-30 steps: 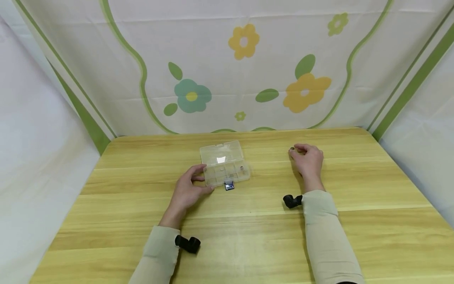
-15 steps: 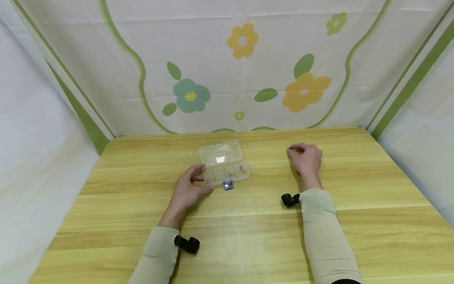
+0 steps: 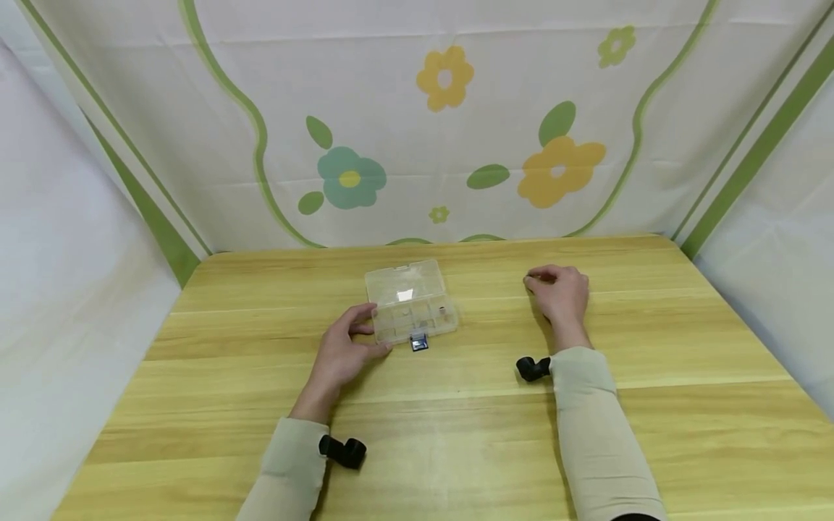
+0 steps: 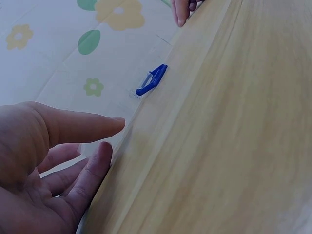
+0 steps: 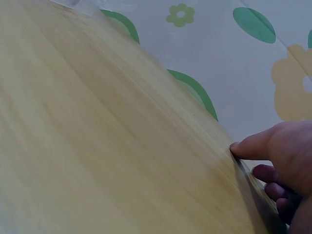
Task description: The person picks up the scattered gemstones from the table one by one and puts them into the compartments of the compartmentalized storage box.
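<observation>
A clear plastic compartment box [image 3: 386, 318] lies on the table with its lid [image 3: 423, 278] tipped back. A blue latch [image 3: 419, 341] sits at its front edge; the left wrist view shows the latch [image 4: 153, 79] from the side. My left hand [image 3: 342, 347] holds the box's left end, thumb at the front corner and fingers along the side. One small dark piece [image 3: 442, 310] is in a right-hand compartment. Right of the box, my right hand [image 3: 559, 293] rests low at the tabletop, pinching a tiny dark object between thumb and fingertips, mostly hidden; its kind cannot be told.
The wooden table [image 3: 456, 441] runs to a white cloth backdrop [image 3: 404, 116] printed with flowers. White cloth also hangs at both sides. A small black camera [image 3: 345, 452] is strapped at the left cuff and another black camera [image 3: 533, 369] at the right.
My right hand has shifted slightly left, and the small dark object at its fingertips is now less visible. The left hand and the box stay in place.
</observation>
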Available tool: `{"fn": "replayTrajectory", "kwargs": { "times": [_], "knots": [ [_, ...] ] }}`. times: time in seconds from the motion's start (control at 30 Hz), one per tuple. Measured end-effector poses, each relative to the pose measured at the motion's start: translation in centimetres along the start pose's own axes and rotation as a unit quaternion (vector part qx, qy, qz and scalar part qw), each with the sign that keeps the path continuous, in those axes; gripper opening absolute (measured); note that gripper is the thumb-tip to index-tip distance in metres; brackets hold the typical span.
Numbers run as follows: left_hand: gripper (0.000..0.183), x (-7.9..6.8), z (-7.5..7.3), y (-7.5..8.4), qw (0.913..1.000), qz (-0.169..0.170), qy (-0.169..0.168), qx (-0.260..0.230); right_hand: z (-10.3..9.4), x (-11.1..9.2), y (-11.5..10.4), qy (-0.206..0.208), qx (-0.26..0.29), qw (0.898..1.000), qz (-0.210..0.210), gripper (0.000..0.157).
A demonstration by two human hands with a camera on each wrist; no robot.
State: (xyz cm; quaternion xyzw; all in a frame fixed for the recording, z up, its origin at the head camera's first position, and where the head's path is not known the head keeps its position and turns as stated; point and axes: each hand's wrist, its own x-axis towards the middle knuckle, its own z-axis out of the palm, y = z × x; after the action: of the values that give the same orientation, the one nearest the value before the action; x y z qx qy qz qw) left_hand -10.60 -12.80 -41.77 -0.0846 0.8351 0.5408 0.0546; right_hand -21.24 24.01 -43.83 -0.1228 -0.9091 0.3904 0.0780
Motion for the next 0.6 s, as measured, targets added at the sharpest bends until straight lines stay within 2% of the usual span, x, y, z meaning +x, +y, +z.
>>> {"fn": "replayTrajectory", "kwargs": {
  "times": [0.2, 0.4, 0.6],
  "knots": [
    [0.076, 0.0, 0.0, 0.1, 1.0, 0.003, -0.002, 0.002, -0.2, -0.2, -0.2, 0.002, 0.007, 1.0, 0.008, 0.027],
    [0.076, -0.1, -0.1, 0.0, 1.0, 0.002, -0.006, -0.002, 0.0, -0.5, -1.0, -0.016, 0.033, 0.999, 0.031, 0.027],
    [0.075, -0.1, -0.1, -0.1, 1.0, 0.007, -0.005, -0.002, 0.5, -0.8, -1.6, -0.018, 0.052, 0.998, 0.013, 0.026]
  ]
}}
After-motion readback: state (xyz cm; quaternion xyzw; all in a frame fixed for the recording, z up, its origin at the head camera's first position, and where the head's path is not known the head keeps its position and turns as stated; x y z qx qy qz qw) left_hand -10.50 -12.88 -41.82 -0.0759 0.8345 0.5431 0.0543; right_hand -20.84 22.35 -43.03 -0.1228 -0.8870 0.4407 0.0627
